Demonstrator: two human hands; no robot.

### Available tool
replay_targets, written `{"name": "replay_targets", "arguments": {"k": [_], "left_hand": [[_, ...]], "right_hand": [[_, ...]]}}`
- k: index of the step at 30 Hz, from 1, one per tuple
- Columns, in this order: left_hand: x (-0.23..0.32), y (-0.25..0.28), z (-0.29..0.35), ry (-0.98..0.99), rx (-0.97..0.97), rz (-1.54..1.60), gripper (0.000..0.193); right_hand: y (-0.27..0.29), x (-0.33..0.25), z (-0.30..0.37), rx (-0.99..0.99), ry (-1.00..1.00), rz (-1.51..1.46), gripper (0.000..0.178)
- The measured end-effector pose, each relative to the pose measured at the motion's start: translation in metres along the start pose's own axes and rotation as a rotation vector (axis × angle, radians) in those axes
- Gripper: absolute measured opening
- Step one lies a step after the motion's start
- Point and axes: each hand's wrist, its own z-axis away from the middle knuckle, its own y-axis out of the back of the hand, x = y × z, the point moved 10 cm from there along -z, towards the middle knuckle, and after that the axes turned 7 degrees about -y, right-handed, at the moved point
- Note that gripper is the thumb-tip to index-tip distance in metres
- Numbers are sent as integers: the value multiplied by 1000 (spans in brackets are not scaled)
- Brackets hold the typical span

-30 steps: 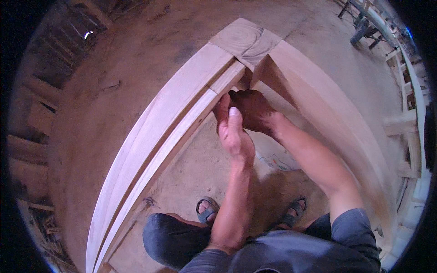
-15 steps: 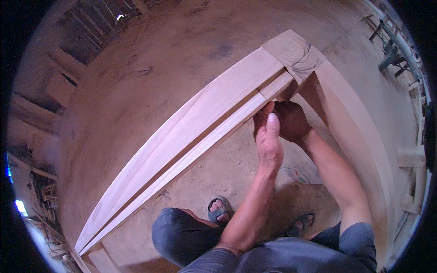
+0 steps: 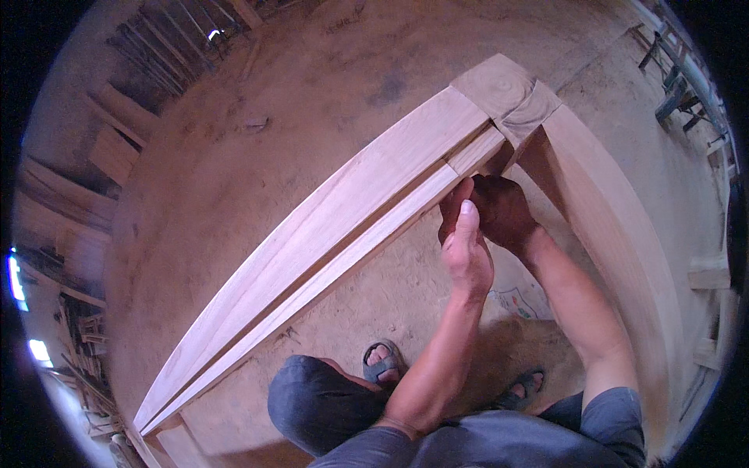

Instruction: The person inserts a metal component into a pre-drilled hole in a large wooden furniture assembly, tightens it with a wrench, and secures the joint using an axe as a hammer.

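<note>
A pale wooden frame stands before me, with a long grooved rail running from the lower left to a corner post showing ring grain. A narrow inner strip lies alongside the groove, with a short piece at its upper end. Just inside that corner, my left hand is closed, thumb up, against the underside of the strip. My right hand is a closed fist right beside it, in shadow. Whatever the fingers hold is hidden. A second rail curves down on the right.
My sandalled feet stand on the dusty floor inside the frame. A pale printed sheet or bag lies beneath my forearms. Boards lean along the left side; a dark metal stand is at the far right.
My hands have shifted very slightly down and stay at the same corner, both closed. The view has tilted a little; the frame appears otherwise unchanged.
</note>
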Motion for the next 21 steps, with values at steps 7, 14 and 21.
{"name": "replay_targets", "arguments": {"k": [7,14,21], "left_hand": [[0,3,-2,-43,4,48,50],[1,8,-4,7,88,179,43],[-5,27,-17,-14,95,425,33]], "right_hand": [[-3,-3,0,11,-4,21,21],[9,-11,-3,95,50,-47,23],[-3,-3,0,36,-2,25,19]]}}
